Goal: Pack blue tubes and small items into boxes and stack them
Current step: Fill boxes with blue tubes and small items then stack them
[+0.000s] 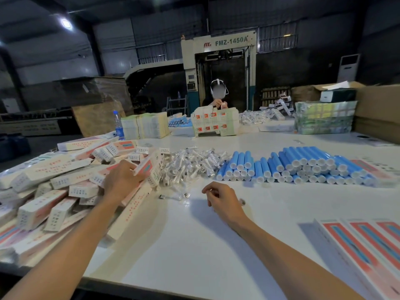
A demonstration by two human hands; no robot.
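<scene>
Flat cartons: these are lying printed side up at my near right, overlapping each other.
Table: the white top is carrying everything here.
Right hand: I am keeping it low over the table, fingers curled inward; I cannot tell whether they are holding anything.
Left hand: I am resting it on the heap at my left, fingertips against a tilted box; I cannot tell whether I am grasping it or only touching it.
Packed boxes: they are lying jumbled in a heap along my left.
Small items: wrapped in clear film, these are sitting in a loose pile between the boxes and the tubes.
Blue tubes: they are lying stacked in rows to my right, white caps facing me.
Water bottle: it is standing upright further back on the left.
Other person: someone is sitting at the far side, holding something in both hands.
</scene>
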